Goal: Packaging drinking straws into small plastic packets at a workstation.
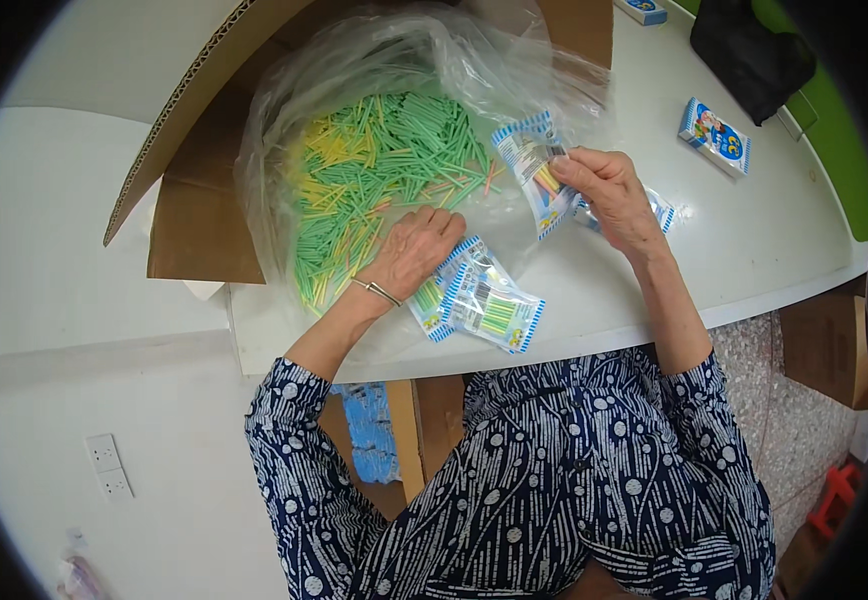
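My right hand (612, 196) pinches a small clear-and-blue packet (528, 160), held up and tilted, with a few yellow and pink sticks inside. Behind that hand, another packet (663, 211) lies partly hidden on the table. A big clear plastic bag (434, 50) lies open, with a heap of thin green, yellow and pink sticks (394, 150) in it. At the near edge of the heap, my left hand (416, 252) has its fingers curled in; what they hold is hidden. Beside its wrist several filled packets (497, 308) overlap on the table.
A cardboard box (204, 225) stands open around the bag at the left. On the white table (594, 310), a small blue-and-white carton (716, 137) and a black bag (752, 60) lie at the right. Below the table's edge are blue packages (366, 435); a brown box (824, 340) stands right.
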Demonstrator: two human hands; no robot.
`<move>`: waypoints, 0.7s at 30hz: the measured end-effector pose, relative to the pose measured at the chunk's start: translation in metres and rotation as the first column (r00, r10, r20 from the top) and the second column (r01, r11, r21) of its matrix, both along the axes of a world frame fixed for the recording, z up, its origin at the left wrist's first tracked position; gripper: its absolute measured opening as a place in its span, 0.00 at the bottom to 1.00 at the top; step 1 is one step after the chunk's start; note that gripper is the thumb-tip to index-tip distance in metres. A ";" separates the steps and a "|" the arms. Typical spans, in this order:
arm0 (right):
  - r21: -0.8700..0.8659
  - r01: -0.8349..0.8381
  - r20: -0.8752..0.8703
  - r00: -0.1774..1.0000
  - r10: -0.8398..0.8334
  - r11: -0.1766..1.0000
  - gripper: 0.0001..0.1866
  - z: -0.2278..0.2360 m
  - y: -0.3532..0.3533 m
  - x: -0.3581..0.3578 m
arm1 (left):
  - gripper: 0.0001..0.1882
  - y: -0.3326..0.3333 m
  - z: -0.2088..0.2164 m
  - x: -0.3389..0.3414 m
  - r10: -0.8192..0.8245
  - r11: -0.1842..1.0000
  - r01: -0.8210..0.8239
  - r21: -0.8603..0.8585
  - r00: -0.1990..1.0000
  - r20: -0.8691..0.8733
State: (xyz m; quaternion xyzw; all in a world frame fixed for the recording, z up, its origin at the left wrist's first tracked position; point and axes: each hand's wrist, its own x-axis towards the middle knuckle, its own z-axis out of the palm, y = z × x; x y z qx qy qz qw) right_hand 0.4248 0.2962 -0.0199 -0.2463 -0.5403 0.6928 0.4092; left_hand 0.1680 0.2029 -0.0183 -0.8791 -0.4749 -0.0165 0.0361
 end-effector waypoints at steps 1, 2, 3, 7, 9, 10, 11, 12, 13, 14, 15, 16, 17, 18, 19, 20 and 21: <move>0.013 -0.010 0.063 0.998 0.009 1.000 0.12 0.001 -0.003 -0.003 | 0.11 0.001 0.003 -0.002 0.006 0.999 -0.006 -0.033 1.000 -0.004; 0.026 -0.021 0.126 0.992 0.018 0.999 0.12 0.002 -0.006 -0.006 | 0.14 0.001 0.006 -0.005 0.013 0.998 -0.013 -0.066 1.000 -0.008; 0.031 -0.023 0.124 0.992 0.019 0.999 0.12 0.004 -0.010 -0.009 | 0.14 0.000 0.008 -0.007 0.015 0.998 -0.015 -0.061 1.000 -0.010; -0.039 -0.128 0.148 0.980 0.133 0.991 0.12 0.006 -0.020 -0.015 | 0.18 -0.013 0.027 -0.015 0.225 0.973 -0.217 -0.073 0.966 0.129; -0.053 -0.166 0.179 0.968 0.173 0.985 0.13 0.008 -0.022 -0.018 | 0.19 -0.015 0.042 -0.018 0.326 0.945 -0.315 -0.082 0.922 0.207; -0.047 -0.169 0.178 0.968 0.175 0.985 0.13 0.010 -0.023 -0.020 | 0.18 -0.015 0.050 -0.020 0.439 0.898 -0.365 -0.244 0.771 0.461; -0.031 -0.185 0.182 0.965 0.187 0.982 0.13 0.010 -0.023 -0.021 | 0.18 -0.015 0.059 -0.020 0.542 0.841 -0.354 -0.410 0.537 0.647; -0.014 -0.197 0.188 0.962 0.196 0.980 0.14 0.014 -0.023 -0.020 | 0.18 -0.011 0.071 -0.016 0.537 0.844 -0.354 -0.404 0.539 0.650; -0.008 -0.199 0.188 0.962 0.197 0.980 0.14 0.016 -0.022 -0.021 | 0.19 -0.006 0.082 -0.010 0.495 0.865 -0.265 -0.426 0.307 0.813; -0.016 -0.190 0.195 0.962 0.190 0.982 0.14 0.019 -0.021 -0.021 | 0.19 -0.002 0.091 -0.004 0.434 0.891 -0.172 -0.421 0.041 0.900; -0.027 -0.185 0.202 0.962 0.187 0.982 0.14 0.021 -0.022 -0.022 | 0.19 -0.001 0.100 0.004 0.434 0.890 -0.177 -0.421 0.041 0.900; -0.027 -0.187 0.203 0.961 0.189 0.982 0.14 0.022 -0.022 -0.022 | 0.19 0.000 0.106 0.012 0.395 0.908 -0.156 -0.389 0.013 0.918; -0.004 -0.219 0.245 0.946 0.214 0.976 0.14 0.022 -0.022 -0.022 | 0.20 0.000 0.107 0.018 0.357 0.925 -0.136 -0.356 -0.016 0.934; 0.019 -0.252 0.287 0.928 0.236 0.967 0.14 0.022 -0.022 -0.023 | 0.20 0.001 0.105 0.022 0.357 0.924 -0.136 -0.356 -0.018 0.934; 0.018 -0.253 0.289 0.928 0.237 0.967 0.14 0.024 -0.023 -0.024 | 0.20 0.001 0.102 0.025 0.351 0.928 -0.122 -0.352 -0.028 0.936; 0.011 -0.259 0.280 0.928 0.245 0.966 0.14 0.025 -0.025 -0.026 | 0.20 0.002 0.098 0.028 0.346 0.931 -0.107 -0.348 -0.037 0.938; 0.006 -0.267 0.270 0.928 0.255 0.964 0.13 0.026 -0.025 -0.027 | 0.20 0.001 0.093 0.031 0.346 0.931 -0.109 -0.348 -0.039 0.937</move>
